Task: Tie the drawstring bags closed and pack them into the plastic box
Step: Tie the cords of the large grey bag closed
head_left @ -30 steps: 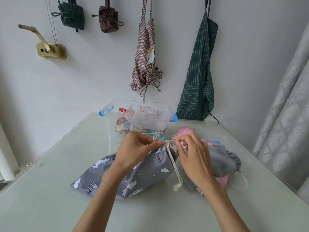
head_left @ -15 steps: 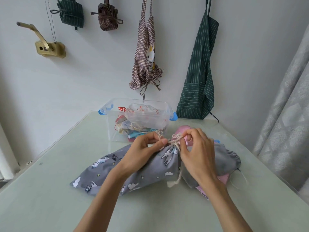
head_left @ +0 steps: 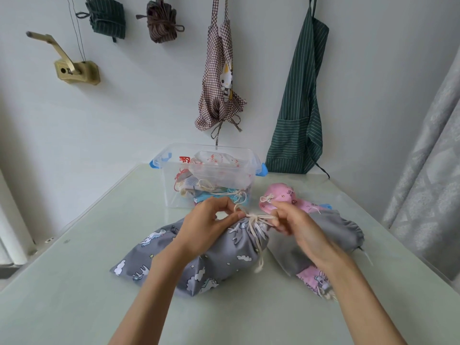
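A grey drawstring bag (head_left: 199, 260) printed with white unicorns and clouds lies on the table in front of me, its gathered neck pointing right. A cream drawstring (head_left: 255, 220) is wound round that neck, and one end hangs down the bag's side. My left hand (head_left: 209, 225) pinches the cord's left loop. My right hand (head_left: 298, 227) pinches the right loop, and the two are drawn apart. Behind them stands the clear plastic box (head_left: 174, 175) with blue latches, holding several tied bags.
A plain grey bag (head_left: 336, 232) and pink printed bags (head_left: 283, 195) lie in a pile to the right of my hands. Aprons (head_left: 298, 100) and bundled cloths hang on the wall behind. A grey curtain (head_left: 428, 170) hangs at the table's right edge.
My hands have moved apart from the bag's neck, pulling the cord's loops out sideways and drawing the knot tight. The bag has stayed in place.
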A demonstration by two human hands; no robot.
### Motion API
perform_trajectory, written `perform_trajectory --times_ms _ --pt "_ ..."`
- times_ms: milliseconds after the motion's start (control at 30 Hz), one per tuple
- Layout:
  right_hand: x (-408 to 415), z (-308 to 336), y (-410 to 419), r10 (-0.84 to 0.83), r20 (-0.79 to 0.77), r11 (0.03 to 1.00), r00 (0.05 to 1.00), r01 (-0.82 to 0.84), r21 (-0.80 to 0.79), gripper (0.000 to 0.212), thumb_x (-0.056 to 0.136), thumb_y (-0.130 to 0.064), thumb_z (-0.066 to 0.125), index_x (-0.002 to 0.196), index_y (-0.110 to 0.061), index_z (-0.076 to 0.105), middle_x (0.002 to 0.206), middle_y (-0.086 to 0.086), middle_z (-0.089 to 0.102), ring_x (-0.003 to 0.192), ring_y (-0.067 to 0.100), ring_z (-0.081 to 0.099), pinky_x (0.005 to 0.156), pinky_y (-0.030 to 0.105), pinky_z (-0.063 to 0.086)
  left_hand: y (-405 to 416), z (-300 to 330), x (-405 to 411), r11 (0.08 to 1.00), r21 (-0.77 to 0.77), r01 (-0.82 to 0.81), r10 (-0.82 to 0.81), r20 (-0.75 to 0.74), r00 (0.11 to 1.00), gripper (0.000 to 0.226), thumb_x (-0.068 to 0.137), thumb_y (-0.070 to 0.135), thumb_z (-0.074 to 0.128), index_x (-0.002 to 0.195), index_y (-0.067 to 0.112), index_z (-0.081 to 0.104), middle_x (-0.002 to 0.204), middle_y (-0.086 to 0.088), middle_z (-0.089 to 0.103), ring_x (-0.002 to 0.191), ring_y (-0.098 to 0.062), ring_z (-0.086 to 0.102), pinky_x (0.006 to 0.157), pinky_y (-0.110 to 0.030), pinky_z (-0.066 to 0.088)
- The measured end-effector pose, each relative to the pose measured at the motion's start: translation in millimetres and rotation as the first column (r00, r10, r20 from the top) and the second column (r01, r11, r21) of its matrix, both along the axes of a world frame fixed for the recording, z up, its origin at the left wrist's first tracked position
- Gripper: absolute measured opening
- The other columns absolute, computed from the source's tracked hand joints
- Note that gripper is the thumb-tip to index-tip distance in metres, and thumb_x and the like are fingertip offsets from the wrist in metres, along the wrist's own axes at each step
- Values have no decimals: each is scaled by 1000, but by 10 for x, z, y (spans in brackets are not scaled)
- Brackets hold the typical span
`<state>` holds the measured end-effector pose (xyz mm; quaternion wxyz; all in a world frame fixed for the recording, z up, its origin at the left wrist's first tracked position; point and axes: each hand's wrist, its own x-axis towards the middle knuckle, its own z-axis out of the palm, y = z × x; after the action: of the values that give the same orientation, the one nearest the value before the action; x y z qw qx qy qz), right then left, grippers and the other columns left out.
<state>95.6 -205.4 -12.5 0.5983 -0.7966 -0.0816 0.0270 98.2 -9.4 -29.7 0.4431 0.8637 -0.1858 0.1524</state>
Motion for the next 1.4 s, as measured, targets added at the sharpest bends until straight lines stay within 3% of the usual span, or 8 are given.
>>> perform_trajectory --times_ms 133,233,367,500,667,833,1033,1400 --pt "18 -55 11 -324 457 757 828 517 -400 71 95 -47 40 33 -14 29 36 -5 31 50 23 40 59 32 29 -113 -13 -14 992 125 -20 19 10 1000 20 86 46 61 76 28 61 87 13 65 86 -8 57 80 -35 48" --pt "61 -10 8 -262 151 963 953 247 111 69 96 -43 40 31 -18 38 33 -7 34 43 9 39 58 30 26 -189 -33 -14 994 113 -3 3 3 1000 21 87 44 60 77 26 60 85 11 65 83 -9 56 79 -38 49" --pt "60 98 -20 -24 -86 782 996 72 620 59 93 -40 43 40 -16 55 41 -4 47 47 10 33 60 27 25 -153 -10 4 999 32 -8 7 48 999 21 89 41 60 75 24 60 83 11 68 82 -11 60 75 -41 50" --pt "31 -53 -138 -350 468 826 812 503 -254 69 96 -38 46 32 -14 33 32 -3 34 37 11 35 66 31 35 -146 -56 -12 991 123 -50 41 74 996 22 87 49 57 70 35 54 84 14 63 83 -7 55 77 -36 49" --pt "94 4 -222 -299 58 908 953 265 326 55 95 -42 42 47 -16 48 40 -6 48 41 3 41 61 25 33 -217 -33 -6 995 85 -60 54 67 996 26 88 48 58 75 25 59 81 14 66 73 -4 54 75 -36 50" --pt "109 -178 -288 -406 366 814 837 514 -272 63 90 -48 51 37 -16 44 38 -4 43 46 15 47 60 30 41 -223 -39 -124 992 107 -73 72 14 997 26 86 51 58 75 27 62 82 16 68 79 -6 60 76 -33 50" --pt "-72 -161 19 38 139 997 990 -47 67 19 90 -31 57 90 -26 74 99 -16 71 98 4 60 79 10 42 288 158 -160 973 30 -230 232 -128 964 23 83 41 65 71 22 65 81 9 72 82 -13 66 78 -33 52" --pt "-40 -789 1016 404 174 470 898 -40 -882 54 96 -50 26 147 -33 20 155 -11 22 145 13 8 117 42 -5 1186 -24 -253 803 502 -321 550 -418 723 86 73 81 44 135 21 48 137 -1 54 125 -23 49 98 -32 40"
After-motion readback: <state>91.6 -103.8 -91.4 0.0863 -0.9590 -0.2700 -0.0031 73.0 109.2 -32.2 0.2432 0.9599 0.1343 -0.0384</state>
